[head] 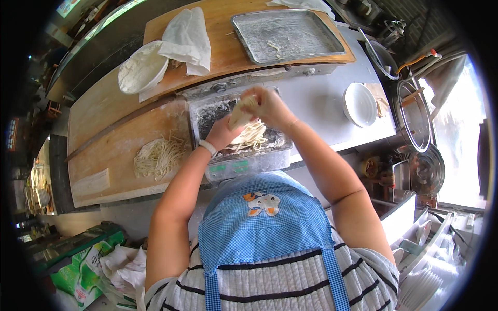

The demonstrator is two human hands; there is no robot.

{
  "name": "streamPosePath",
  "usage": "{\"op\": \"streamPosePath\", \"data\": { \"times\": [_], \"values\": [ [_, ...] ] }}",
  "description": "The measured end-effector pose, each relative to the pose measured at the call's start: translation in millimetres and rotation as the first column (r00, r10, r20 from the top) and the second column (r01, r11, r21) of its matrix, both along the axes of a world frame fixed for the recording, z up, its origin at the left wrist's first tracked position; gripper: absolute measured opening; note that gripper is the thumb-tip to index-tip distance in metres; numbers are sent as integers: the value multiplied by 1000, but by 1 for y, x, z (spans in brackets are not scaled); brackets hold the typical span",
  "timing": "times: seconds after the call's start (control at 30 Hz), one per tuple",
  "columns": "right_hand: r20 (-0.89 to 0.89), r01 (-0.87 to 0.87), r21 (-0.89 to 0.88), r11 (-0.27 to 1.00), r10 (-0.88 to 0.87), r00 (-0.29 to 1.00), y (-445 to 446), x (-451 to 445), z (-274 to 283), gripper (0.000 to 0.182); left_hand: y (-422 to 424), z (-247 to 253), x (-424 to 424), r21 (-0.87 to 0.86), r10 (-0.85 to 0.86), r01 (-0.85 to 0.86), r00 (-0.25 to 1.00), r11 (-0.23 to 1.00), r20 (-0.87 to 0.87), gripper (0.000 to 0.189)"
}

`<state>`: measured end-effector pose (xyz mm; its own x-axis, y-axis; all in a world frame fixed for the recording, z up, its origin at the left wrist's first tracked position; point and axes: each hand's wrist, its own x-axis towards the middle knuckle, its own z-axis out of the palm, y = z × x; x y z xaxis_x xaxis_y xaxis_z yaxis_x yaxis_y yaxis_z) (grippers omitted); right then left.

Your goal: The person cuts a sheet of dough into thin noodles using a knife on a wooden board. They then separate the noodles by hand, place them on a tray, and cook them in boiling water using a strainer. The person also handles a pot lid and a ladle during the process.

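Both hands hold a pale piece of dough (242, 113) above a floury rectangular container (249, 167). My left hand (223, 133) grips its lower left end, and my right hand (264, 107), slightly blurred, pinches its upper right side. Beneath them in the container lies a heap of cut noodles (251, 136). To the left, on the wooden board (116, 151), rests another loose pile of noodles (159, 157). A flat, pale folded sheet (91, 182), perhaps dough, lies near the board's left front corner.
Beyond the container stand a white bowl of flour (142, 68), a white cloth (188, 39) and a floury metal tray (288, 37) with dough scraps. On the steel counter at right are white bowls (360, 105). Large metal pots (413, 116) stand farther right. A long wooden rod (120, 126) crosses the board.
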<state>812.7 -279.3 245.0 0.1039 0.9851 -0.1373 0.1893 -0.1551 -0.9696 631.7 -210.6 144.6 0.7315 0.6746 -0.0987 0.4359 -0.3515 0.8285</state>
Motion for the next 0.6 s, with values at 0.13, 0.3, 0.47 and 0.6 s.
{"op": "streamPosePath", "data": {
  "times": [0.13,0.3,0.47,0.6],
  "values": [
    [-175,59,-207,977,-96,980,-26,7,-102,27,-8,-28,-34,194,-9,52,976,980,-217,52],
    [521,-61,-283,957,207,828,-42,21,-111,56,-15,-26,-34,282,-33,141,933,949,-358,73],
    [788,-178,-357,917,398,469,-35,-1,-114,104,-20,-7,-26,454,58,150,909,878,-412,102],
    [839,-401,-213,891,377,392,-3,-19,-107,96,-15,-16,-31,446,25,201,892,872,-451,99]
  ]
}}
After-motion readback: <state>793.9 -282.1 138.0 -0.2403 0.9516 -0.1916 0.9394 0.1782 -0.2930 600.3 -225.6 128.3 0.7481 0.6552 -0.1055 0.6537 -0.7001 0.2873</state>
